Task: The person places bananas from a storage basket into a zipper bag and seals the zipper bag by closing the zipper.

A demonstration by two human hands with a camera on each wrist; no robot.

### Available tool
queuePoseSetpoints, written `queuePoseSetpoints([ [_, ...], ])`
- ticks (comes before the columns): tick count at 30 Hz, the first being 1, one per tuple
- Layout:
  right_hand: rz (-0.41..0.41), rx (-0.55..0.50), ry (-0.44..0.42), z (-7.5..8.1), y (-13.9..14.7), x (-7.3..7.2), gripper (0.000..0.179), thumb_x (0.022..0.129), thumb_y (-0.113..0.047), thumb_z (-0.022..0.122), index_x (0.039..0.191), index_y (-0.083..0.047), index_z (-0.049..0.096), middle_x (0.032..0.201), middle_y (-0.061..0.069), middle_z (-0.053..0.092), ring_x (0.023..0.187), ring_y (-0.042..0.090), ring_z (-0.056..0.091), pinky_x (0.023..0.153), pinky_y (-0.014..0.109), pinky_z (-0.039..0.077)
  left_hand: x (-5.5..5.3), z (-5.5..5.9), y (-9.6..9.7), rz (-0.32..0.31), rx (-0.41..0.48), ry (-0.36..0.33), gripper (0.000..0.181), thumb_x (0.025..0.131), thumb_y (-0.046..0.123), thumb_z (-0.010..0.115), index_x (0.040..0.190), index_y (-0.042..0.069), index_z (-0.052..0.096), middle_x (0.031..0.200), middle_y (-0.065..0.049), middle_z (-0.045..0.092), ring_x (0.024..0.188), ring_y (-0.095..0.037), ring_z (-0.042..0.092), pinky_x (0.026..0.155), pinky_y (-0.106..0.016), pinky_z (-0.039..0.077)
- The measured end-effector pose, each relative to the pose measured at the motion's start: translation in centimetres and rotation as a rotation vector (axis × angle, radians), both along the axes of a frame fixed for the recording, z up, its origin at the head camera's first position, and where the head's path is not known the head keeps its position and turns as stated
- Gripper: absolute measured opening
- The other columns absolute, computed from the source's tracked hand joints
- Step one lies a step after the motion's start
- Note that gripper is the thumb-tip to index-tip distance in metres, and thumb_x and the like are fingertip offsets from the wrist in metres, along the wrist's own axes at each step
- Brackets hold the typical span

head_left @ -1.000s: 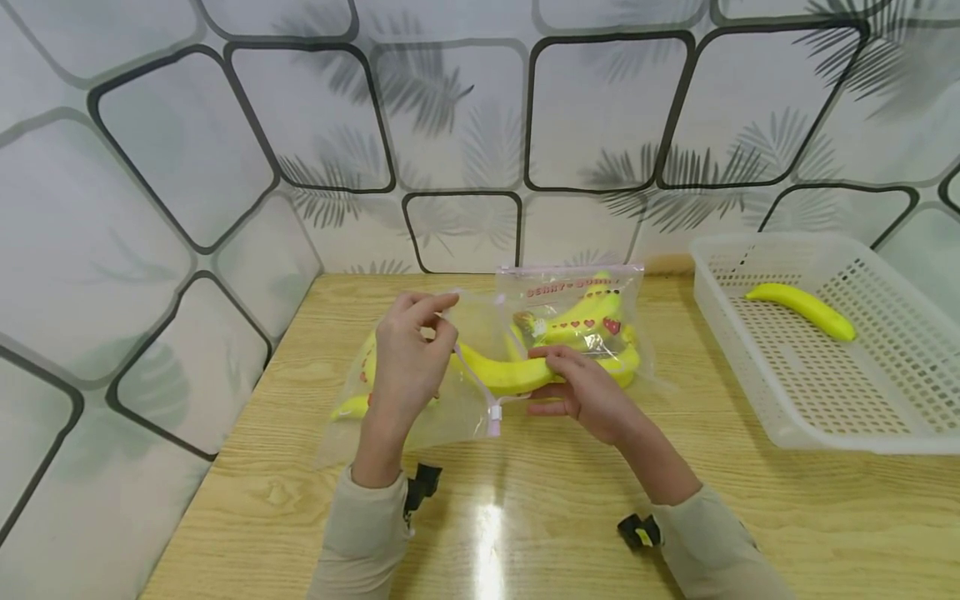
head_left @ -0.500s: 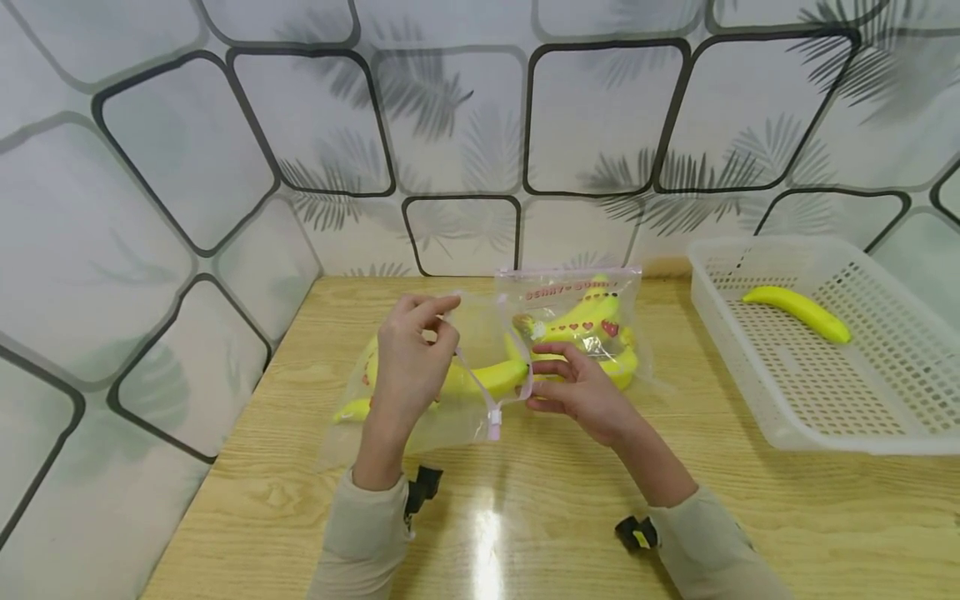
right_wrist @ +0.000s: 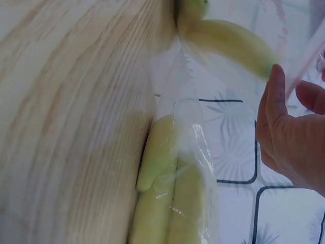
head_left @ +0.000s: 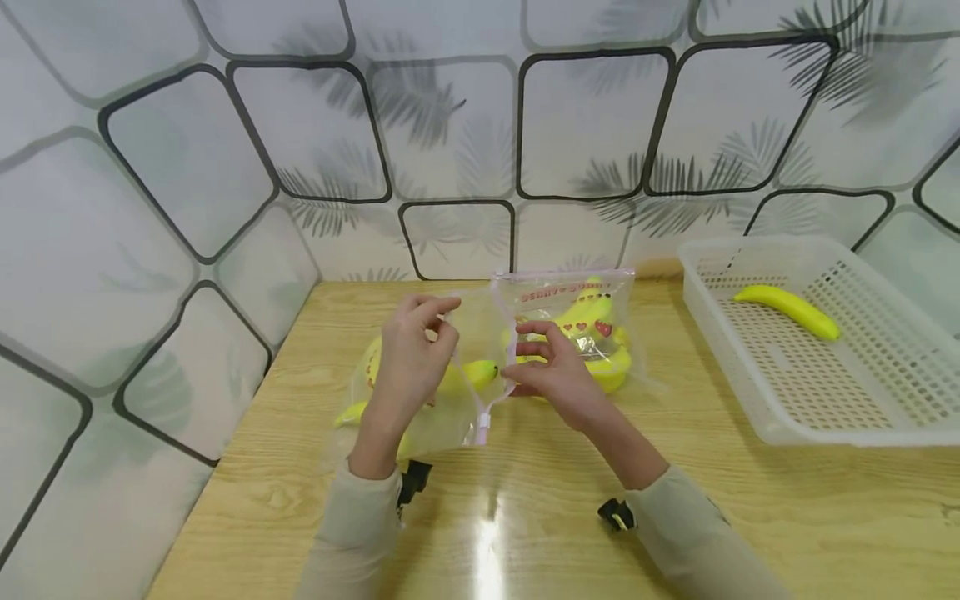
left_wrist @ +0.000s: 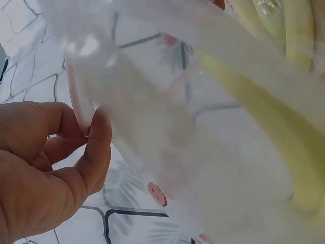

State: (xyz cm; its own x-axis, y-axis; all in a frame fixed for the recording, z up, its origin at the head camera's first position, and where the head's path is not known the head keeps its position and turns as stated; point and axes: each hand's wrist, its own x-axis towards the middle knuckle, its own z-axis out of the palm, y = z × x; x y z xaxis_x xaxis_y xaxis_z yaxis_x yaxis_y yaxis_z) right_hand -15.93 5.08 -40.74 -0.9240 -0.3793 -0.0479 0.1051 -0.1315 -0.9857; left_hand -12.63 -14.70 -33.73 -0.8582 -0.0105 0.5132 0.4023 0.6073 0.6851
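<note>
My left hand (head_left: pixel 411 358) pinches the upper edge of a clear zip bag (head_left: pixel 450 429), whose mouth gapes toward the right. In the left wrist view, thumb and finger meet on the pink-edged rim of the film. Inside this bag lies a yellow banana (head_left: pixel 480 373), its dark tip near the mouth, with more yellow fruit partly hidden by my left hand. My right hand (head_left: pixel 551 367) pinches the opposite rim between thumb and fingers; the right wrist view shows a fingertip close to the banana's end (right_wrist: pixel 259 66). A slider (head_left: pixel 483 421) hangs at the mouth's lower corner.
Behind my right hand a second zip bag (head_left: pixel 536 287), printed with red lettering and hearts, holds several bananas (head_left: pixel 611 371). At the right stands a white perforated basket (head_left: pixel 765 412) with one banana (head_left: pixel 787 310) in it. A patterned wall covering borders the wooden table (head_left: pixel 262 500).
The banana my right hand gripped has gone leftward into the bag and been let go. My right hand then moved to the bag's rim. My left hand keeps its pinch.
</note>
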Motion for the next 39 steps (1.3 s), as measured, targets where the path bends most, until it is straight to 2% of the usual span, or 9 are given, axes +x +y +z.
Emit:
queuePoseSetpoints([
  [6, -0.027, 0.013, 0.042, 0.8, -1.1, 0.1, 0.058, 0.086, 0.011, 0.062, 0.137, -0.002, 0.038, 0.115, 0.017, 0.048, 0.082, 0.022, 0.062, 0.069, 0.035, 0.059, 0.0, 1.0, -0.7, 0.009, -0.025, -0.010, 0.035, 0.084, -0.009, 0.054, 0.113, -0.003, 0.073, 0.102, -0.018, 0.063, 0.071, -0.022, 0.058, 0.042, -0.018, 0.032],
  [13, -0.009, 0.026, 0.085, 2.7, -1.5, -0.4, 0.055, 0.086, 0.010, 0.062, 0.136, 0.003, 0.041, 0.124, 0.019, 0.048, 0.087, 0.020, 0.062, 0.073, 0.033, 0.059, -0.4, 3.1, -2.5, -0.001, -0.040, -0.087, 0.035, 0.089, -0.004, 0.051, 0.119, -0.003, 0.069, 0.112, -0.018, 0.058, 0.082, -0.023, 0.063, 0.042, -0.020, 0.033],
  [16, 0.038, 0.052, 0.089, 4.0, -1.7, -1.2, 0.056, 0.087, 0.008, 0.063, 0.138, 0.003, 0.043, 0.129, 0.019, 0.047, 0.092, 0.021, 0.061, 0.076, 0.033, 0.059, -0.8, 4.3, -3.4, 0.008, -0.042, -0.101, 0.034, 0.090, -0.003, 0.051, 0.120, -0.004, 0.069, 0.111, -0.019, 0.057, 0.082, -0.024, 0.064, 0.045, -0.020, 0.041],
  [20, 0.152, 0.115, 0.114, 5.7, -1.9, -2.2, 0.055, 0.087, 0.005, 0.062, 0.139, -0.001, 0.046, 0.134, 0.018, 0.046, 0.102, 0.027, 0.061, 0.082, 0.036, 0.058, -1.2, 5.7, -4.5, 0.029, -0.057, -0.095, 0.034, 0.091, -0.003, 0.050, 0.118, -0.003, 0.070, 0.108, -0.018, 0.057, 0.074, -0.025, 0.068, 0.050, -0.021, 0.047],
  [25, 0.265, 0.160, 0.129, 7.6, -2.1, -2.7, 0.059, 0.084, 0.006, 0.060, 0.140, -0.002, 0.045, 0.133, 0.017, 0.047, 0.106, 0.029, 0.058, 0.085, 0.037, 0.056, -1.3, 6.7, -5.4, 0.032, -0.086, -0.123, 0.034, 0.092, -0.001, 0.048, 0.118, -0.001, 0.070, 0.109, -0.018, 0.058, 0.068, -0.025, 0.068, 0.043, -0.023, 0.040],
  [27, 0.287, 0.152, 0.124, 8.3, -2.2, -2.8, 0.063, 0.083, 0.007, 0.060, 0.143, -0.002, 0.043, 0.131, 0.016, 0.046, 0.105, 0.029, 0.056, 0.083, 0.035, 0.056, -1.3, 7.2, -5.6, 0.025, -0.094, -0.136, 0.034, 0.093, 0.000, 0.048, 0.119, -0.001, 0.070, 0.110, -0.018, 0.057, 0.067, -0.025, 0.069, 0.042, -0.024, 0.039],
  [29, 0.302, 0.142, 0.122, 8.9, -2.2, -2.8, 0.068, 0.083, 0.009, 0.061, 0.146, -0.004, 0.039, 0.131, 0.015, 0.045, 0.103, 0.029, 0.055, 0.081, 0.033, 0.055, -1.2, 7.6, -5.8, 0.020, -0.100, -0.152, 0.034, 0.093, 0.000, 0.048, 0.120, -0.001, 0.069, 0.112, -0.018, 0.057, 0.068, -0.025, 0.069, 0.045, -0.023, 0.043],
  [33, 0.325, 0.139, 0.152, 10.2, -2.1, -2.8, 0.075, 0.081, 0.010, 0.061, 0.149, -0.006, 0.036, 0.137, 0.012, 0.042, 0.101, 0.029, 0.053, 0.076, 0.029, 0.053, -1.3, 8.6, -6.2, 0.018, -0.107, -0.165, 0.035, 0.093, 0.001, 0.047, 0.120, -0.002, 0.069, 0.114, -0.018, 0.062, 0.069, -0.026, 0.070, 0.048, -0.023, 0.045],
  [39, 0.339, 0.113, 0.170, 12.5, -1.9, -3.0, 0.078, 0.080, 0.011, 0.058, 0.152, -0.005, 0.034, 0.142, 0.013, 0.034, 0.101, 0.020, 0.044, 0.075, 0.027, 0.051, -1.4, 9.6, -6.5, -0.007, -0.044, -0.220, 0.035, 0.095, 0.002, 0.048, 0.124, 0.001, 0.068, 0.120, -0.015, 0.064, 0.072, -0.025, 0.070, 0.052, -0.023, 0.048],
])
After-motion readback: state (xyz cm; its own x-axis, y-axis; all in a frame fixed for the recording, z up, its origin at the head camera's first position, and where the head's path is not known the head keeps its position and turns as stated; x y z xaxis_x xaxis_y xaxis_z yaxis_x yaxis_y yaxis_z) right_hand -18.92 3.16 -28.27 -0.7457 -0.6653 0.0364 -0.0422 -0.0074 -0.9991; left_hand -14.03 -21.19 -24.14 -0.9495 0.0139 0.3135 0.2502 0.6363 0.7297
